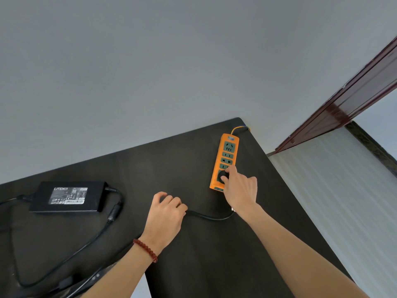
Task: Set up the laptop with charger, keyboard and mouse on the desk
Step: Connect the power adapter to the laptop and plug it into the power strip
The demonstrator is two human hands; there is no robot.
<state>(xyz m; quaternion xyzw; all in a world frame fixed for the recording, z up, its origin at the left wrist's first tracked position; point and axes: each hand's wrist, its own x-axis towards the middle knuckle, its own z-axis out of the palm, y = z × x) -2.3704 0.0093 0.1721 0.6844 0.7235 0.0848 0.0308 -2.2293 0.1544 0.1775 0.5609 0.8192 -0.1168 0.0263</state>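
Fingers (171, 202) of the left hand (166, 216) curl round one black cable (209, 216), apparently steadying it, while the right hand (239, 190) pinches one round plug (223, 175) at the near socket of one orange power strip (225, 160). One charger brick (67, 196) lies far left on the bench (171, 164).

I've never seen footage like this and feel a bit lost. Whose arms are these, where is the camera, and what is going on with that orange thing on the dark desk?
No machine here: a person wears one camera on the head, looking down at both hands. The right hand pinches a round black plug at the orange power strip. The left hand, with a red bead bracelet on its wrist, grips the black cable. A black rectangular charger brick lies on the dark desk.
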